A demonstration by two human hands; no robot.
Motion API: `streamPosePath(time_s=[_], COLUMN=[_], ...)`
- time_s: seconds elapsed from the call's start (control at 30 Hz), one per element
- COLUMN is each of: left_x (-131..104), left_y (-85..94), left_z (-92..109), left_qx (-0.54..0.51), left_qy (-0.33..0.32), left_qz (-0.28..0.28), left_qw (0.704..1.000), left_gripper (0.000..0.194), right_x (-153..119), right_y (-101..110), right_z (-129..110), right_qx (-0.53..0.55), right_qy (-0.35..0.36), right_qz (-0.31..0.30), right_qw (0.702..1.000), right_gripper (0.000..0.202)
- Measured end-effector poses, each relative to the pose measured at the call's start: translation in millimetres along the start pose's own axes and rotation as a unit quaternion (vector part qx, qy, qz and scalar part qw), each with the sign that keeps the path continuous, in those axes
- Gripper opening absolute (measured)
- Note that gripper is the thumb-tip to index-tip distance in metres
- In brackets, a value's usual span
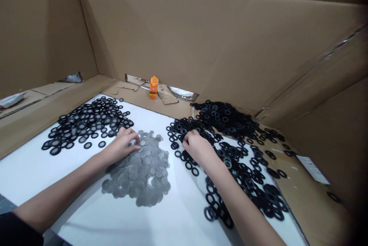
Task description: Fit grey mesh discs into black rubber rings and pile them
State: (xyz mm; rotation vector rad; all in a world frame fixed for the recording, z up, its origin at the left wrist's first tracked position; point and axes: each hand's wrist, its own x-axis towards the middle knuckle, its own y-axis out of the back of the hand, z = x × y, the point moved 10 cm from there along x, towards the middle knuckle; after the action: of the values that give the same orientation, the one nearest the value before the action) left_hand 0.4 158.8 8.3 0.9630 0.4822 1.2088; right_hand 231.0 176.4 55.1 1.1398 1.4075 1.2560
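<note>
My left hand (pixel 125 144) is at the upper left edge of a pile of thin grey discs (pixel 143 173). Its fingers are curved, with a gap between thumb and forefinger, and I see nothing held there. Over a spread of flat black rings (pixel 244 173), my right hand (pixel 197 144) has its fingers bent together in a pinch. What lies between those fingertips is hidden. To the left of the grey discs lies a heap of black rings with grey discs in their centres (pixel 86 119). All these lie on a white board (pixel 115 219).
Another dense heap of black rings (pixel 227 117) spills onto cardboard at the back right. Tall cardboard walls (pixel 172 35) surround the board. An orange carton (pixel 153 87) stands at the back, near slots cut in the wall. A white paper slip (pixel 312 169) lies at the right.
</note>
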Motion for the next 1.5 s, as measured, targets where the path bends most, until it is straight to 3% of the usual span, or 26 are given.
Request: streamPosePath(time_s=[0.2, 0.43, 0.6, 0.7, 0.83, 1.03, 1.37, 1.5], left_x=[4.8, 3.2, 2.4, 0.0, -5.4, -11.8, -12.9, -13.5], left_y=[-0.4, 4.2, 10.6, 12.5, 12.3, -15.1, -19.6, -18.1], left_z=[-2.6, 11.0, 15.5, 24.7, 36.8, 44.5, 35.2, 35.7], left_qx=[-0.022, 0.014, 0.028, -0.027, -0.179, -0.397, -0.418, -0.399], left_qy=[-0.009, -0.059, -0.049, -0.050, -0.031, 0.049, 0.112, 0.105], left_qz=[-0.009, -0.006, 0.011, 0.013, 0.022, -0.038, -0.022, -0.021], left_qw=[1.000, 0.998, 0.998, 0.998, 0.983, 0.916, 0.901, 0.911], left_gripper=[0.014, 0.023, 0.020, 0.018, 0.015, 0.017, 0.039, 0.036], right_x=[-5.5, -14.0, -20.3, -24.5, -30.4, -34.3, -31.2, -32.2], right_y=[6.2, 10.7, 15.2, 12.4, 3.9, -8.0, -23.2, -23.4], right_z=[-8.3, -26.3, -38.0, -48.6, -66.9, -83.9, -85.8, -87.7], right_qx=[0.009, 0.015, 0.044, 0.094, 0.198, 0.343, 0.434, 0.447], right_qy=[-0.009, 0.014, 0.034, 0.062, 0.112, 0.147, 0.145, 0.151], right_qz=[0.002, 0.010, 0.022, 0.014, -0.014, -0.043, -0.052, -0.056], right_qw=[1.000, 1.000, 0.998, 0.994, 0.974, 0.927, 0.888, 0.880], right_gripper=[0.016, 0.011, 0.008, 0.006, 0.007, 0.007, 0.009, 0.007])
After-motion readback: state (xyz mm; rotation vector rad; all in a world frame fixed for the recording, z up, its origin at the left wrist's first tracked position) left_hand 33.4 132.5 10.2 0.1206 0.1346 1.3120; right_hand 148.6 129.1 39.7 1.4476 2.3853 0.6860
